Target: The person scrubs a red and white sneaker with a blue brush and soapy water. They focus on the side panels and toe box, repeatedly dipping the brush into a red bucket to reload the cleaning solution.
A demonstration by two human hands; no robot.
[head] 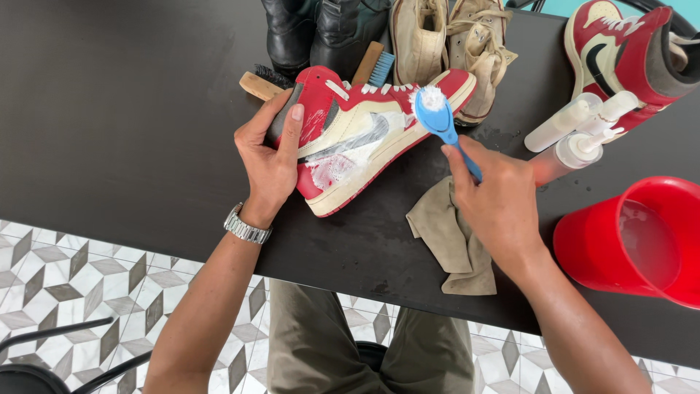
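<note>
A red and cream high-top sneaker [364, 135] lies on its side on the black table [117, 124], its side panel smeared with white foam. My left hand [271, 157] grips the sneaker's heel and wears a metal wristwatch. My right hand [492, 197] holds a blue brush [440, 117] by the handle. Its foamy white bristle head rests against the sneaker's toe area. A tan cloth [452, 244] lies on the table under my right wrist.
Behind the sneaker lie two wooden brushes [259, 82], black boots [321, 29], cream canvas shoes [452, 40] and the matching red sneaker [627, 51]. Spray bottles [576, 131] lie at right beside a red bucket [605, 252] with water. Tiled floor and my legs are below the table edge.
</note>
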